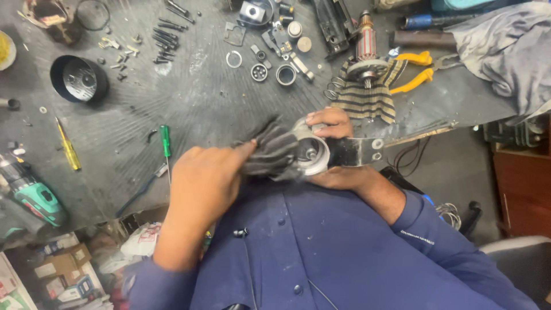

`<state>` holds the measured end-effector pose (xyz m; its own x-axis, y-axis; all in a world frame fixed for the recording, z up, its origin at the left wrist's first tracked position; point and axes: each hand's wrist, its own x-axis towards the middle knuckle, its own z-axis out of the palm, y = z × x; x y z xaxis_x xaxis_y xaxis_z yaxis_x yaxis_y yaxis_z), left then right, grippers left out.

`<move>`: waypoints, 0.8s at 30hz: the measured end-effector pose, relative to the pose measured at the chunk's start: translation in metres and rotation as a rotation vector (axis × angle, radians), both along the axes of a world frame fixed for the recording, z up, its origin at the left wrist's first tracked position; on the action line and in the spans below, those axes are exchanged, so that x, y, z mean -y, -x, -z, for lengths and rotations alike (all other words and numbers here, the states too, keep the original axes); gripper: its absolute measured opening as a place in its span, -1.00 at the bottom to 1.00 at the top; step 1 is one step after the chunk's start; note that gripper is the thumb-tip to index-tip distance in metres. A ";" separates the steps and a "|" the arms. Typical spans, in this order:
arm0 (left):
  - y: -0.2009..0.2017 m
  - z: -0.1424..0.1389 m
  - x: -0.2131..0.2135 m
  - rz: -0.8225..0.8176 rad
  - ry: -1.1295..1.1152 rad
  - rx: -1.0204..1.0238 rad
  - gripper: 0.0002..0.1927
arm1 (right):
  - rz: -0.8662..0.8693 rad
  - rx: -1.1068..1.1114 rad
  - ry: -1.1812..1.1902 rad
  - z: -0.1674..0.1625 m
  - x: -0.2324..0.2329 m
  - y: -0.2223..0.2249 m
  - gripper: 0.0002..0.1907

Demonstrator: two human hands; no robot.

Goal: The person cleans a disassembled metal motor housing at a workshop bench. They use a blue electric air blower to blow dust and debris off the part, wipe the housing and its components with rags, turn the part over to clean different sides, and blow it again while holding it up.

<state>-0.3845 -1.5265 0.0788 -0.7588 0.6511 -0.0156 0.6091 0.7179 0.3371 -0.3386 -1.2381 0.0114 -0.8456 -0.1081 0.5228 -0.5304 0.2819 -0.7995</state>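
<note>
- A round, pale grey metal gear-housing cover (310,154) with a dark bearing seat in its middle is held above the near edge of the tabletop (189,109), close to the person's chest.
- The right hand (336,146) is closed around that cover, thumb over its top rim and fingers beneath.
- The left hand (204,181) is clenched on a dark grey, crumpled cloth (268,150), pressed against the cover's face.
- Judging by this, the wiping is under way; the cover already looks fairly clean, while the rest of the dismantled tool lies unassembled, so most reassembly remains.
- Counts further out: one copper-wound motor armature (366,51) on one striped rag (367,95); one pair of yellow-handled pliers (416,72); one green-handled screwdriver (166,142) and one yellow-handled screwdriver (69,150); one black round cup-shaped cover (78,78); one teal cordless drill (31,192) at the left edge.
- Small rings and bearings near the top centre: about three that I can make out; the loose screws are too many and too small to count.
</note>
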 end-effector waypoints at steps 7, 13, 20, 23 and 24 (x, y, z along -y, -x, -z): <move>0.014 -0.023 -0.010 -0.358 -0.179 0.050 -0.39 | 0.001 -0.013 -0.063 -0.006 0.000 -0.002 -0.21; 0.016 -0.006 -0.004 -0.226 -0.148 0.035 -0.57 | 0.080 0.188 -0.069 0.008 0.009 -0.007 -0.22; 0.014 -0.001 -0.006 -0.076 -0.027 0.062 -0.49 | 0.130 0.344 -0.097 0.032 0.021 0.008 -0.15; 0.012 -0.003 -0.011 -0.020 -0.058 0.071 -0.50 | 0.144 0.252 -0.313 0.031 0.018 0.010 0.03; 0.011 -0.003 -0.012 -0.028 -0.089 0.082 -0.52 | 0.153 0.274 -0.378 0.030 0.016 0.009 0.09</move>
